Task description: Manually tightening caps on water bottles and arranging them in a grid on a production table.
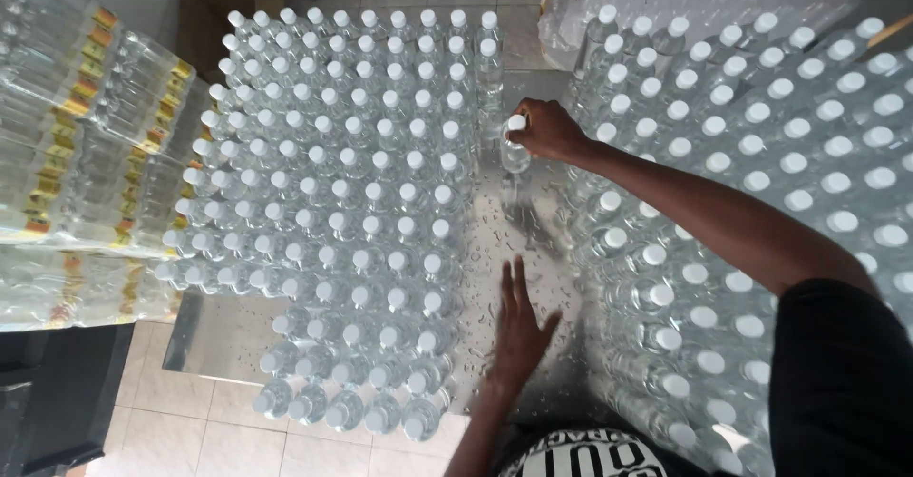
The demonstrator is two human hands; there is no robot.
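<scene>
While capped: bottle (514,149) in rt hand (547,130).

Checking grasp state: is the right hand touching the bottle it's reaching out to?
Touching. The head view shows the right hand with its fingers wrapped around the white cap and neck of the single bottle on the wet metal table.

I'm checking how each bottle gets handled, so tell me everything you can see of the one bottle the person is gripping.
The bottle is small, clear plastic, filled with clear liquid, with a white screw cap and no visible label. It stands upright on the wet metal table in the lane between the two bottle blocks, apart from both. The right hand grips it at the cap and neck from the right; the left hand lies flat on the table nearer the person, not touching it.
</scene>
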